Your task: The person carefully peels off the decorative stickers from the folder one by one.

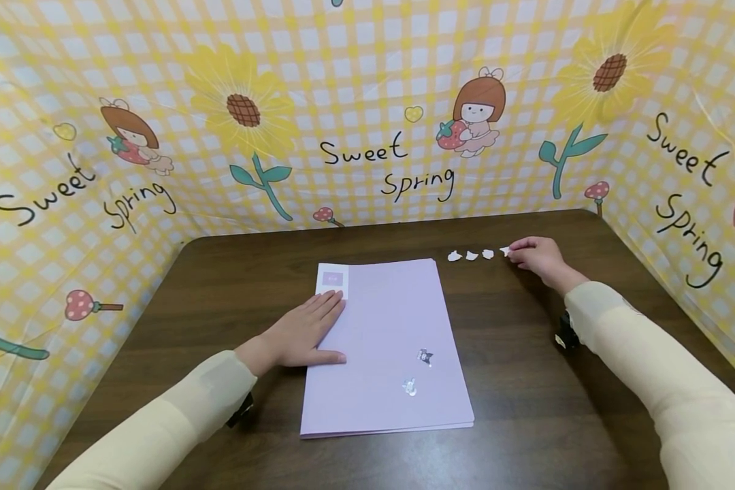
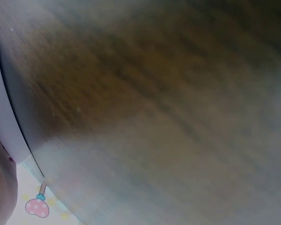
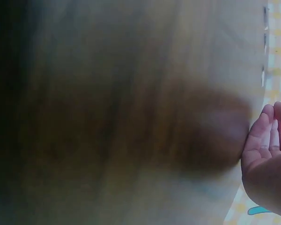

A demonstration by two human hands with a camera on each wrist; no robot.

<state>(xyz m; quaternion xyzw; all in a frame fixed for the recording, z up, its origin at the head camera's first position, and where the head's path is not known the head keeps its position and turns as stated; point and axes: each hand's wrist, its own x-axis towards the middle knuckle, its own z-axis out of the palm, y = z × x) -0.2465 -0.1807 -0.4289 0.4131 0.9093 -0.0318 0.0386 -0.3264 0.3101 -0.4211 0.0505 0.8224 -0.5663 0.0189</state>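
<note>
A lilac paper folder [image 1: 392, 320] lies flat on the table, with a white label bearing a purple square [image 1: 333, 278] at its upper left corner. My left hand [image 1: 306, 330] rests flat on the folder's left side, fingers straight and fingertips at the label's lower edge. Two silvery character stickers [image 1: 425, 356] sit on the lower right of the cover. At the back right, the thumb and fingers of my right hand [image 1: 539, 260] pinch a small white cut-out sticker [image 1: 505, 251] at the table surface. Three similar white stickers [image 1: 471, 256] lie in a row left of it.
The dark wooden table [image 1: 239, 272] meets a yellow checked cloth [image 1: 367, 82] with printed flowers and figures at the back and sides. Both wrists carry a small black device, the right one [image 1: 566, 332] showing beneath the sleeve.
</note>
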